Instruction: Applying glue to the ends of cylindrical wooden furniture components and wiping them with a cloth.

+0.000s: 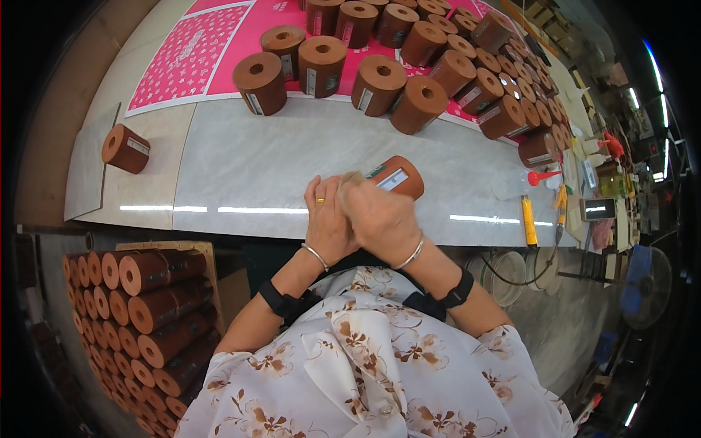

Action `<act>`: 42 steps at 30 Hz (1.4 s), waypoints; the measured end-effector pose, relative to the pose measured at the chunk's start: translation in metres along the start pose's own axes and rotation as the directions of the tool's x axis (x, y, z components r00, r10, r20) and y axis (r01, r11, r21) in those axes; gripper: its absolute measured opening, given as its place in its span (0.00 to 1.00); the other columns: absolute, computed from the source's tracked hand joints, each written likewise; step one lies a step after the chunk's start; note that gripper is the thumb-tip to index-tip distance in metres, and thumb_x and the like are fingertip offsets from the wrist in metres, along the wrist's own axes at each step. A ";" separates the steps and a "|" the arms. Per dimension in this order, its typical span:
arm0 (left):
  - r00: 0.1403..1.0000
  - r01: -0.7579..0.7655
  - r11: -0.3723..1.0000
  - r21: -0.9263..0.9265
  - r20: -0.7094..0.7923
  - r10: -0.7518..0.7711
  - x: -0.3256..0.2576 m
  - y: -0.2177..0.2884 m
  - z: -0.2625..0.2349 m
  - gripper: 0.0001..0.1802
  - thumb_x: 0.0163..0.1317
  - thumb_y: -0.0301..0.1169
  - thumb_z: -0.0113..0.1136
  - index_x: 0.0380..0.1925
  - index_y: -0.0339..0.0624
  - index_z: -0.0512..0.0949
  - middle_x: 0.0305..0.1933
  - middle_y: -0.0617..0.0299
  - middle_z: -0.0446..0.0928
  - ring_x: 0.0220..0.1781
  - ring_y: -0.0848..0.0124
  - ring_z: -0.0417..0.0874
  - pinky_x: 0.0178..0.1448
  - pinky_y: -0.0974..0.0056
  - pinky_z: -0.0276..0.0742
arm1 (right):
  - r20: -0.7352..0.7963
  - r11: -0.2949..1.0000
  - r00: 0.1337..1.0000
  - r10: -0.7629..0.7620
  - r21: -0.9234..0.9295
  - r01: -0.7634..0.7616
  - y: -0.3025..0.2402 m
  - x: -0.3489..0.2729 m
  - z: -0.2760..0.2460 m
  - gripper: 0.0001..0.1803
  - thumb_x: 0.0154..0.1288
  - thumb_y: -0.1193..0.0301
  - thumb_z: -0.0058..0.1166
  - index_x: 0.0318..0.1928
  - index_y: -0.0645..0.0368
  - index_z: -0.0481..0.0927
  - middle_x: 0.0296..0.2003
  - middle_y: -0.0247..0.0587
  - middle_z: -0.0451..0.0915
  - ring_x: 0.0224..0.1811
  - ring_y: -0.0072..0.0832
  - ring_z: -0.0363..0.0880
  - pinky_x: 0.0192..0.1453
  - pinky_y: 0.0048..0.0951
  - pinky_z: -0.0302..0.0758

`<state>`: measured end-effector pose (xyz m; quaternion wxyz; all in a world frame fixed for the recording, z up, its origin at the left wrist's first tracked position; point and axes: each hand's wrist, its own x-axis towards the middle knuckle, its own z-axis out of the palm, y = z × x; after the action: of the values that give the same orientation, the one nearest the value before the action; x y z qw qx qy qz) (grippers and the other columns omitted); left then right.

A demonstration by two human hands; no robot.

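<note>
A: Where is the brown cylinder [414,174] that the hands are at?

B: It lies on its side on the grey tabletop [255,168], much closer to the near edge than to the far one. A pale rectangular label [394,180] and a small green patch [376,172] show on it, and its left part is partly covered by the right hand [381,219].

A: And how are the hands?

B: Pressed together, just in front of the cylinder. The right hand is curled, its fingers folded in, and overlaps the left hand [328,219], whose fingers are bunched and partly hidden. I can't tell whether either one pinches anything, or whether the right touches the cylinder.

A: What lies farther out?

B: Toward the left edge of the tabletop, a lone cylinder [130,150] rests apart from the others. Toward the far edge, a pink sheet [223,69] carries many short brown cylinders [321,77], most of them upright. Near the right edge are a clear bottle [511,185] with a red tip and a yellow tube [529,221].

A: Anything below the near edge?

B: Left of the person, a stack of long brown rolls [171,299].
</note>
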<state>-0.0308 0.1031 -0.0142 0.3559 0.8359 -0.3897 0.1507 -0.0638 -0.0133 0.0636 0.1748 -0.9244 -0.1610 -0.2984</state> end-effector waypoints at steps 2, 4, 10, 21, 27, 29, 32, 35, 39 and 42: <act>1.000 0.022 0.999 -0.039 0.002 -0.022 0.002 0.004 -0.002 0.48 0.37 0.43 0.72 0.58 0.35 0.62 0.54 0.47 0.67 0.62 0.51 0.64 0.69 0.41 0.47 | 0.033 0.989 0.997 0.064 -0.137 -0.059 0.046 -0.004 -0.013 0.06 0.53 0.73 0.54 0.34 0.55 0.74 0.30 0.38 0.75 0.27 0.33 0.78 0.22 0.33 0.72; 0.999 0.051 0.997 -0.051 0.018 -0.050 0.001 0.004 -0.001 0.51 0.36 0.46 0.73 0.59 0.36 0.61 0.54 0.46 0.69 0.63 0.50 0.64 0.69 0.41 0.47 | 0.054 0.955 0.990 0.131 -0.275 -0.111 0.063 -0.005 -0.018 0.06 0.54 0.73 0.54 0.34 0.55 0.74 0.31 0.38 0.76 0.27 0.33 0.78 0.23 0.33 0.72; 0.966 0.232 0.954 -0.188 0.159 -0.203 0.007 0.012 -0.016 0.45 0.37 0.49 0.72 0.54 0.35 0.67 0.52 0.47 0.70 0.58 0.50 0.66 0.67 0.43 0.49 | -0.032 0.965 0.983 0.182 -0.189 -0.184 0.041 -0.006 -0.010 0.06 0.53 0.71 0.55 0.32 0.53 0.75 0.28 0.36 0.74 0.28 0.33 0.78 0.24 0.32 0.73; 0.999 -0.035 0.994 -0.099 -0.030 0.032 0.017 0.002 -0.004 0.48 0.34 0.41 0.74 0.56 0.34 0.63 0.52 0.47 0.67 0.60 0.50 0.66 0.69 0.40 0.47 | 0.095 0.978 0.986 0.136 -0.170 -0.118 0.050 0.007 -0.022 0.07 0.51 0.74 0.53 0.34 0.54 0.74 0.30 0.39 0.74 0.29 0.36 0.78 0.25 0.36 0.74; 0.994 -0.061 0.922 -0.381 -0.106 0.022 -0.007 -0.021 0.003 0.45 0.43 0.49 0.69 0.58 0.36 0.64 0.57 0.44 0.66 0.60 0.45 0.67 0.67 0.45 0.55 | 0.134 0.979 0.978 0.161 -0.148 -0.141 0.119 -0.026 -0.013 0.13 0.56 0.69 0.55 0.42 0.60 0.78 0.35 0.48 0.78 0.31 0.43 0.79 0.35 0.38 0.74; 0.981 -0.039 0.874 -0.484 -0.187 -0.060 -0.009 -0.019 0.016 0.45 0.44 0.54 0.66 0.56 0.35 0.66 0.56 0.42 0.67 0.58 0.43 0.67 0.64 0.47 0.60 | 0.322 0.899 0.861 0.393 0.062 -0.434 0.165 -0.055 -0.031 0.13 0.62 0.72 0.50 0.45 0.64 0.80 0.38 0.49 0.80 0.39 0.41 0.79 0.44 0.38 0.76; 0.958 -0.054 0.918 -0.394 -0.280 -0.063 0.005 -0.012 0.021 0.50 0.23 0.40 0.66 0.53 0.32 0.62 0.48 0.44 0.66 0.47 0.45 0.69 0.53 0.51 0.68 | 0.412 0.740 0.764 0.498 0.258 -0.621 0.201 -0.098 -0.040 0.15 0.66 0.72 0.48 0.49 0.70 0.73 0.46 0.45 0.78 0.45 0.31 0.77 0.54 0.35 0.74; 0.979 0.092 0.945 -0.314 -0.143 -0.143 0.020 -0.009 -0.023 0.50 0.21 0.44 0.68 0.49 0.28 0.64 0.44 0.45 0.66 0.43 0.48 0.72 0.46 0.53 0.70 | 0.263 0.799 0.801 0.538 0.144 -0.584 0.124 -0.070 -0.031 0.18 0.67 0.63 0.52 0.38 0.71 0.80 0.27 0.51 0.82 0.29 0.35 0.81 0.34 0.36 0.78; 0.989 0.141 0.987 -0.076 -0.041 -0.145 0.030 -0.018 -0.046 0.50 0.21 0.48 0.70 0.47 0.26 0.66 0.45 0.45 0.67 0.44 0.51 0.72 0.46 0.57 0.69 | 0.252 0.934 0.908 0.336 0.032 -0.355 0.126 -0.032 -0.008 0.16 0.68 0.67 0.49 0.37 0.71 0.82 0.34 0.53 0.83 0.37 0.37 0.83 0.41 0.35 0.79; 0.990 0.116 0.993 -0.024 -0.080 -0.117 0.041 -0.031 -0.014 0.58 0.21 0.58 0.73 0.52 0.28 0.65 0.51 0.42 0.67 0.55 0.49 0.69 0.60 0.54 0.64 | 0.167 0.946 0.974 0.150 0.261 -0.191 0.089 0.011 -0.017 0.17 0.69 0.67 0.47 0.41 0.71 0.80 0.38 0.54 0.83 0.38 0.40 0.82 0.44 0.35 0.79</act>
<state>0.0193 0.1046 0.0029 0.3876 0.8470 -0.3268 0.1598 -0.0279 -0.0969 0.0626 0.3149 -0.9207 -0.1324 -0.1887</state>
